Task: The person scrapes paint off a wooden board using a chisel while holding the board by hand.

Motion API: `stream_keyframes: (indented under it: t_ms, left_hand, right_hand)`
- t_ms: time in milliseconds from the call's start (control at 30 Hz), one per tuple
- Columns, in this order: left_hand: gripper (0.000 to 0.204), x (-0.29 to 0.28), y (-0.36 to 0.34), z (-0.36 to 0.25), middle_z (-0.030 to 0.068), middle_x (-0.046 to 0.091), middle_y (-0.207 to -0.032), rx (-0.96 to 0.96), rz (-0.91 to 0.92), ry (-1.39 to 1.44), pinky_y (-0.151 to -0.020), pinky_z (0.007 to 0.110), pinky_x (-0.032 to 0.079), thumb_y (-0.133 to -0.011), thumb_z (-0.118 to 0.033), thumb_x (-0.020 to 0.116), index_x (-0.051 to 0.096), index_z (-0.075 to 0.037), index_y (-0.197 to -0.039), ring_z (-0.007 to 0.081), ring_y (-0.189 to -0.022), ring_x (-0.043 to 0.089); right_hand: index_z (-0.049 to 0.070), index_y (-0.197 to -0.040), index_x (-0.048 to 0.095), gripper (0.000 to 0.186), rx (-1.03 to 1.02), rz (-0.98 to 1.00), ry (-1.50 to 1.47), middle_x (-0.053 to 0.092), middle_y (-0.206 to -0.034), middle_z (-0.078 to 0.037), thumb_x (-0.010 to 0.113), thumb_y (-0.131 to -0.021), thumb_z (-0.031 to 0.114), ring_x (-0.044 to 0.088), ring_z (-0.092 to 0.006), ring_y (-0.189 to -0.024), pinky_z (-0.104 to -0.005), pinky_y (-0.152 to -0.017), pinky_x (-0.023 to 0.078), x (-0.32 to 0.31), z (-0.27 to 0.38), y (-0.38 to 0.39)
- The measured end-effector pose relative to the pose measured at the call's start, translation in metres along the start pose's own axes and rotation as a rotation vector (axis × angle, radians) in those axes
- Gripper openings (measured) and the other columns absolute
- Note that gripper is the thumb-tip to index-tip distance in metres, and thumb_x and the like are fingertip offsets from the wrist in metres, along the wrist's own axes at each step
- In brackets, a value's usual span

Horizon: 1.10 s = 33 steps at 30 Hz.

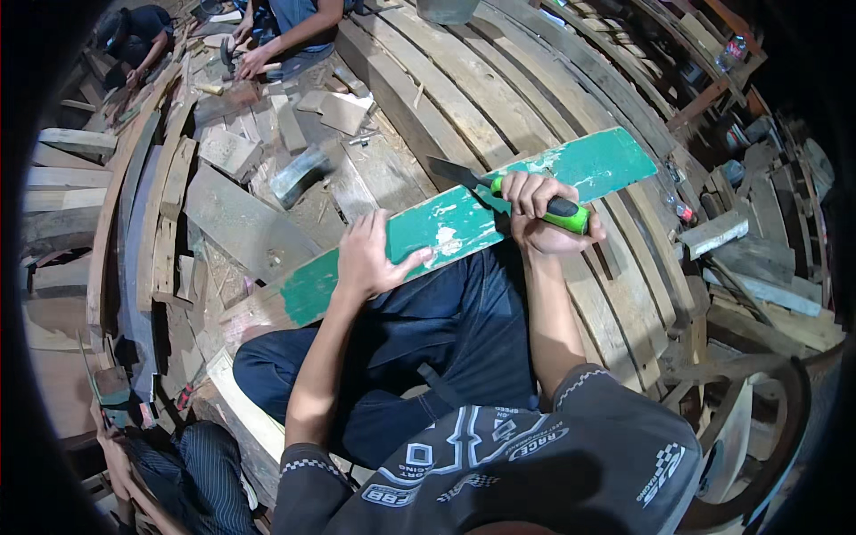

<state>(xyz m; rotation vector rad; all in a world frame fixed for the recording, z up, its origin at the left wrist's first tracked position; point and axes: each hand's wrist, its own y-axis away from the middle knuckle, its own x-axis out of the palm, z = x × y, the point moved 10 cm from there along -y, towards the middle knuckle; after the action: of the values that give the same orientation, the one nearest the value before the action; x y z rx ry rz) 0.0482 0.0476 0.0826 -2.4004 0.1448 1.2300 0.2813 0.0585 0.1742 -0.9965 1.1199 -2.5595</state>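
A long wooden board (406, 231) with chipped green paint lies slantwise across my lap, its far right end over the planks. Paint is gone from its near left end, where bare wood shows, and pale scraped patches mark its middle. My right hand (546, 212) is wrapped round the green and black handle of a scraper (462, 173). The scraper's dark flat blade points left, above the board's upper edge. Spread on the board left of the scraped patches, my left hand (373, 257) presses it with the thumb stretched out.
Thick wooden planks (428, 80) lie side by side ahead and to the right. Wood offcuts (343, 114) litter the floor ahead left. Another person's hands (253, 59) work with a hammer at the top. More people sit at far left and lower left. A plastic bottle (731, 53) stands at upper right.
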Motion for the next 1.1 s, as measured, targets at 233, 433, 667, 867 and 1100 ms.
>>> stream_keyframes:
  t_ms: [233,433,667,867,1100]
  left_hand:
    - [0.068,0.001,-0.016,0.065,0.0255,0.066,-0.097,-0.430,-0.077,0.034,-0.081,0.049,0.052,-0.087,-0.063,0.064,0.063,0.001,-0.107,0.0423,-0.089,0.065]
    - [0.068,-0.009,-0.021,0.029,0.0203,0.065,-0.104,-0.266,-0.106,-0.144,-0.089,0.048,0.049,-0.081,-0.060,0.074,0.063,0.000,-0.111,0.0392,-0.097,0.061]
    - [0.054,-0.021,-0.018,0.002,0.0210,0.063,-0.111,-0.035,-0.150,-0.313,-0.088,0.051,0.047,-0.090,-0.053,0.068,0.067,-0.002,-0.107,0.0399,-0.098,0.060]
    - [0.054,-0.019,-0.009,0.021,0.0192,0.061,-0.114,-0.185,-0.126,-0.148,-0.091,0.050,0.046,-0.087,-0.053,0.070,0.066,-0.003,-0.108,0.0387,-0.103,0.057]
    - [0.032,-0.012,0.001,0.035,0.0191,0.065,-0.096,-0.259,-0.215,-0.030,-0.081,0.045,0.049,-0.096,-0.034,0.063,0.066,-0.002,-0.100,0.0351,-0.090,0.062]
  right_hand:
    - [0.002,-0.057,0.043,0.073,-0.057,-0.080,0.005,0.044,-0.054,-0.011,0.041,-0.077,0.071,0.039,-0.0250,-0.051,-0.0390,-0.060,0.035,0.006,0.003,0.009]
    - [0.002,-0.059,0.042,0.070,-0.027,-0.027,0.088,0.044,-0.054,-0.011,0.045,-0.073,0.071,0.037,-0.0246,-0.052,-0.0408,-0.062,0.035,0.012,0.006,0.013]
    - [0.000,-0.060,0.047,0.072,-0.010,0.029,0.092,0.046,-0.055,-0.011,0.049,-0.074,0.071,0.039,-0.0247,-0.052,-0.0406,-0.062,0.035,0.022,0.004,0.013]
    - [0.000,-0.059,0.048,0.074,0.006,0.067,0.174,0.048,-0.055,-0.011,0.052,-0.072,0.072,0.041,-0.0252,-0.052,-0.0404,-0.063,0.036,0.026,0.001,0.016]
    - [-0.002,-0.055,0.051,0.074,0.042,0.252,0.298,0.050,-0.054,-0.012,0.056,-0.067,0.071,0.045,-0.0264,-0.050,-0.0401,-0.062,0.037,0.051,-0.006,0.018]
